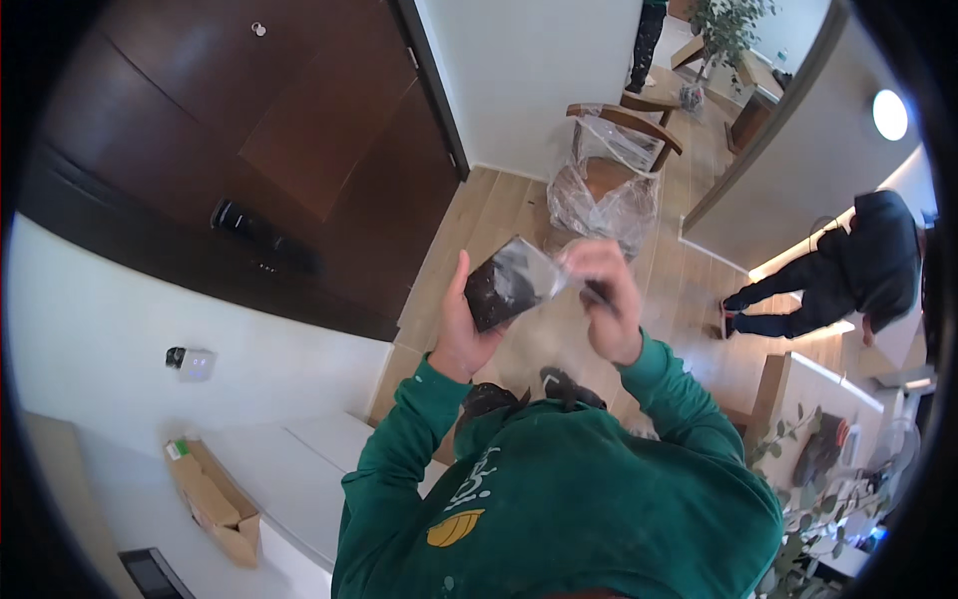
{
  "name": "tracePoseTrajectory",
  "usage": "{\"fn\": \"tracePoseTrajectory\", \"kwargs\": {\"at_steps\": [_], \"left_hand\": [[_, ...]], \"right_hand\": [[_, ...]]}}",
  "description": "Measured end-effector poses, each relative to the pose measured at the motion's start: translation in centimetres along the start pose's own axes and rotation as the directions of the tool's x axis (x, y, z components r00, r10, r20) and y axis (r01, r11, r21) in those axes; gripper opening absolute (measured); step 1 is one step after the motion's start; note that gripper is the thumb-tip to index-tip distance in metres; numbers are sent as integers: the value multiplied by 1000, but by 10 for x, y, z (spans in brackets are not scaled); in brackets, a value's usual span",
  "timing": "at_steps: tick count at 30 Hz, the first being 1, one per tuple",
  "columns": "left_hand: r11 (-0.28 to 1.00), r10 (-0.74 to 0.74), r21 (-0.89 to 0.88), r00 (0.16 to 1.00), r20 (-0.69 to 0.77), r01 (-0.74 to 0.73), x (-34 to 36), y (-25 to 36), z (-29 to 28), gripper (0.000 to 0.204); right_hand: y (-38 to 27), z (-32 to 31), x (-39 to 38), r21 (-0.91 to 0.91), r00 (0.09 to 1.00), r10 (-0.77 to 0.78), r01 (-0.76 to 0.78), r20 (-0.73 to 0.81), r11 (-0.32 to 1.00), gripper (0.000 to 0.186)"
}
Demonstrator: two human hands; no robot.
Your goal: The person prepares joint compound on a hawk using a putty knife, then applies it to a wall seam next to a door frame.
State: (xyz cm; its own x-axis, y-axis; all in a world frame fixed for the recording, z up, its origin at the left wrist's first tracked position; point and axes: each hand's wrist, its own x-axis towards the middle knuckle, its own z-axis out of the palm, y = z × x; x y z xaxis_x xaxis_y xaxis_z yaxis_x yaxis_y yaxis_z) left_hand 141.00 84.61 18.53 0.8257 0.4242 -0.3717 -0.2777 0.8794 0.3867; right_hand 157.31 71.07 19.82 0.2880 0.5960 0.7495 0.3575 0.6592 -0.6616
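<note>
A dark, flat rectangular object (495,292) is held up before me, with a pale sheen or clear film (537,268) over its upper right part. My left hand (467,329) grips its left side and lower edge, thumb along the side. My right hand (609,295) is blurred at the right corner, fingers curled toward the film, with a small dark piece beside them that I cannot make out clearly.
Beyond my hands stands a wooden chair (619,125) draped in plastic. A dark door (329,150) is at left; a cardboard box (215,499) lies on the white surface below. A person (853,260) bends at right; another's legs (647,45) show behind. A wooden cabinet (773,389) is lower right.
</note>
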Motion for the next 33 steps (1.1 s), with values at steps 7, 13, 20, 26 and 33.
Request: {"fn": "tracePoseTrajectory", "kwargs": {"at_steps": [7,13,20,26,33], "left_hand": [[998,-65,22,975,214,62,78,74,13,51],[957,-239,208,956,171,202,188,96,-16,42],[814,-480,446,864,154,373,257,105,-21,41],[649,-661,567,745,89,507,307,53,29,38],[723,-533,607,825,186,330,330,-79,109,36]], "right_hand": [[87,-14,80,-439,865,-64,316,498,841,60],[128,-76,90,-775,842,220,310,492,550,54],[130,-27,38,-791,972,223,-192,-72,581,60],[138,-57,-15,-825,900,134,-435,-416,361,49],[96,-127,-39,-362,364,-113,-745,-924,559,49]]}}
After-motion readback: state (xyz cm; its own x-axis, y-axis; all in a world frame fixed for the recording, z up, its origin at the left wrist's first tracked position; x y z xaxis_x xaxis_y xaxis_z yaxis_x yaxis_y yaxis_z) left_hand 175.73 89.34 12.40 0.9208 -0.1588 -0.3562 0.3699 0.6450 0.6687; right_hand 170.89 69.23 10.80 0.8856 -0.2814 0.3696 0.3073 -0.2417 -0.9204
